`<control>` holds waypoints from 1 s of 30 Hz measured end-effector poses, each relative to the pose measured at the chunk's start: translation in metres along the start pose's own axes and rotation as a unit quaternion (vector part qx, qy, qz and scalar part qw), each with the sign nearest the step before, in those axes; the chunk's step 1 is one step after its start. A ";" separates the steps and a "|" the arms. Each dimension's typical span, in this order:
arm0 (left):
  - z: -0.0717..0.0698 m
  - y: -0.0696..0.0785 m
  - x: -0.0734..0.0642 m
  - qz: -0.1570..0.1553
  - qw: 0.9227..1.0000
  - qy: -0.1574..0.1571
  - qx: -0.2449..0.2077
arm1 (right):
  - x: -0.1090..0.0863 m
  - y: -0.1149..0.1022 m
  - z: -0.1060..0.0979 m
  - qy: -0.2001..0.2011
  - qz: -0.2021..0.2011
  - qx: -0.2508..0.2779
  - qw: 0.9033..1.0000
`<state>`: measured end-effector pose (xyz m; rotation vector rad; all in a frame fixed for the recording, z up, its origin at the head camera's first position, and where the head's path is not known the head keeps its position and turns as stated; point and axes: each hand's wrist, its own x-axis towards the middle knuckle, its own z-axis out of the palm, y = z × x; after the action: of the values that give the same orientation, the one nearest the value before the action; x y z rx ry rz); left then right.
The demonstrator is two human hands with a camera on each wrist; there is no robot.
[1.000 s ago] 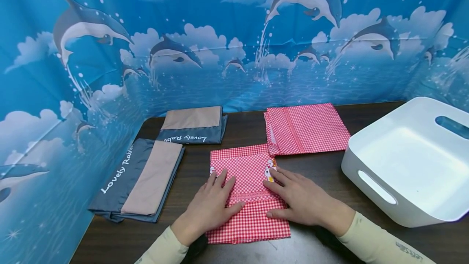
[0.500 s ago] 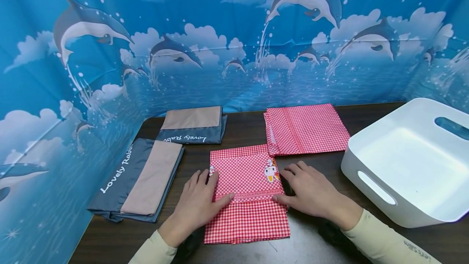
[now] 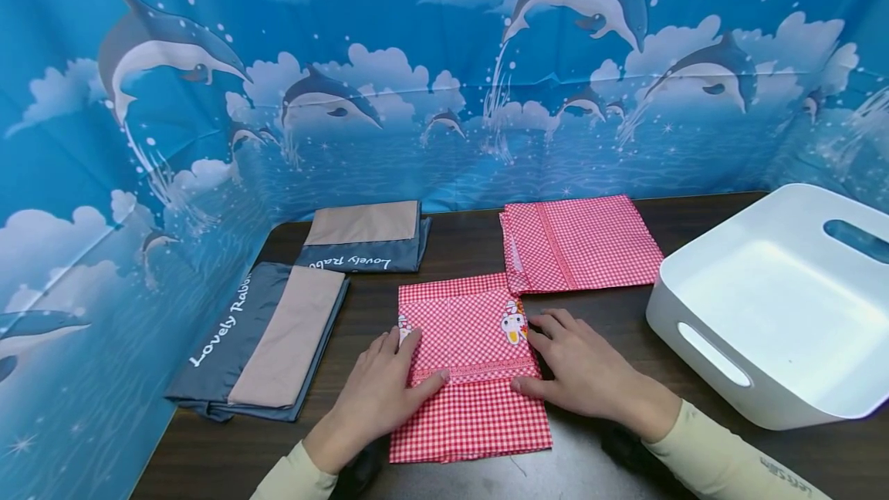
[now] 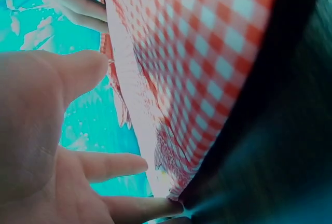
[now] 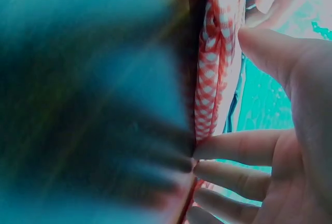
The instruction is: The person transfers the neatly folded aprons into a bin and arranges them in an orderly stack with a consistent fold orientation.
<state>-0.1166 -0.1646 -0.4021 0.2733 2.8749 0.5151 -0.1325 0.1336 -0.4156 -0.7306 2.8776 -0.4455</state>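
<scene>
A folded red-and-white checked cloth [image 3: 479, 427] with a cartoon rabbit print [image 3: 514, 322] lies flat on the dark table in the head view. At its left edge rests my left hand [image 3: 375, 392], the thumb on top of the fabric and the fingers along the side. My right hand [image 3: 583, 369] lies at the right edge in much the same way, its thumb touching the cloth. In the right wrist view, extended fingertips meet the folded layers of the checked cloth [image 5: 206, 99]. The left wrist view shows the left hand's fingers [image 4: 116, 166] fairly straight beside the fabric.
Behind to the right lies another folded red checked cloth [image 3: 583, 241], meeting the near one's corner. Two folded dark blue and tan cloths [image 3: 292, 338] [image 3: 361, 224] with "Lovely Rabbit" lettering are at left. A white bin [image 3: 708, 353] stands right. A dolphin-print curtain [image 3: 417, 168] encloses the table.
Both hands have moved outward from the top of the checked cloth to its left and right edges. Since half a second ago they have shifted only slightly.
</scene>
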 end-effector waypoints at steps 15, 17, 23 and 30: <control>-0.003 0.005 0.001 -0.011 0.993 0.029 -0.111 | -0.001 -0.004 0.001 -0.008 0.031 0.134 0.990; -0.003 0.005 0.000 -0.008 0.992 0.037 -0.119 | -0.001 -0.005 0.001 -0.006 0.032 0.154 0.988; -0.005 0.006 0.000 -0.012 0.987 0.043 -0.155 | -0.002 -0.009 -0.003 -0.022 0.045 0.221 0.974; -0.012 0.006 0.001 -0.029 0.980 0.043 -0.195 | -0.002 -0.011 -0.003 -0.037 0.056 0.263 0.962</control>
<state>-0.1195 -0.1624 -0.3891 0.1049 2.7698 1.0800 -0.1265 0.1263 -0.4089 -0.4743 2.5284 -1.0797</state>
